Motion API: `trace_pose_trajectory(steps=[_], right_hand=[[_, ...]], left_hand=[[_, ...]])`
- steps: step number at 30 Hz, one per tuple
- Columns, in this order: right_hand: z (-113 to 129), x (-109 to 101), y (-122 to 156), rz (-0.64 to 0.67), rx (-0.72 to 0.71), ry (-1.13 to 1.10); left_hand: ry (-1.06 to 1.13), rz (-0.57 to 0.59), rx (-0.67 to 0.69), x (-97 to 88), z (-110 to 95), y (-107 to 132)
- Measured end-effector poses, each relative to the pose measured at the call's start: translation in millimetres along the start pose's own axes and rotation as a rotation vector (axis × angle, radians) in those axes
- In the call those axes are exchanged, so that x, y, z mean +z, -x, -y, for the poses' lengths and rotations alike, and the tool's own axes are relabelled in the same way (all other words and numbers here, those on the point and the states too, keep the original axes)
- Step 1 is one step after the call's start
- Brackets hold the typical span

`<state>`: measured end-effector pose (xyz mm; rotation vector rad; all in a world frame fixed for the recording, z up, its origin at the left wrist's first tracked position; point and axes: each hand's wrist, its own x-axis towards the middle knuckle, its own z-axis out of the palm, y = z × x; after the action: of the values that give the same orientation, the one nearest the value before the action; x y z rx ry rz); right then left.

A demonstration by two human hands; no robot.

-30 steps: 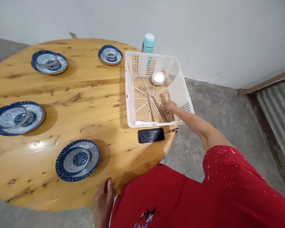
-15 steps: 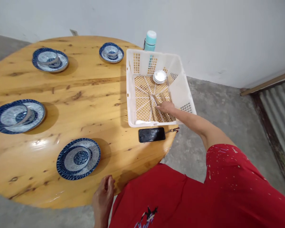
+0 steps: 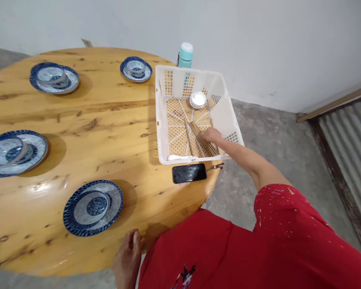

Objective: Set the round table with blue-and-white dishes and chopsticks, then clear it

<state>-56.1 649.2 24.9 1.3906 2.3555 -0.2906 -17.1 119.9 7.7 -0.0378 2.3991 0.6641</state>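
My right hand [image 3: 211,135] reaches down into a white plastic basket [image 3: 160,138], its fingers closed on a bunch of wooden chopsticks [image 3: 202,141]. One more chopstick [image 3: 188,138] lies apart, left of the bunch. Farther back inside the basket is a small stack of white dishes [image 3: 197,99]. A white object, perhaps a spoon [image 3: 177,157], lies along the near wall. At the table's near edge rests my left hand [image 3: 128,257], fingers curled and nothing seen in them. Nearest to it is a blue-and-white plate [image 3: 116,200] carrying a bowl [image 3: 93,208].
Three more plate-and-bowl settings stand on the round wooden table [image 3: 108,132]: one at left [image 3: 39,150], one at back left [image 3: 74,80], one at back middle [image 3: 147,72]. A black phone [image 3: 189,173] with a strap lies before the basket. Behind it stands a turquoise bottle [image 3: 185,56].
The chopsticks under my right hand have come together into a tighter bunch. My view has shifted slightly, so the table things sit farther left and lower. My left hand stays at the table edge.
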Motion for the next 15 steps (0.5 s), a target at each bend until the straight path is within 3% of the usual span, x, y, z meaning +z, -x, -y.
trace_pose_trajectory(steps=[8, 11, 15], right_hand=[[-7.2, -3.3, -5.8, -0.089, 0.062, -0.214], [-12.7, -1.4, -8.2, -0.164, 0.025, -0.11], [-16.9, 7.3, -6.2, -0.105, -0.057, 0.071]], left_hand=[[-0.002, 0.022, -0.018, 1.7, 5.7, -1.0], [-0.016, 0.032, -0.006, 4.7, 8.2, -2.7], [0.022, 0.022, 0.031, 8.4, 8.2, -4.5]])
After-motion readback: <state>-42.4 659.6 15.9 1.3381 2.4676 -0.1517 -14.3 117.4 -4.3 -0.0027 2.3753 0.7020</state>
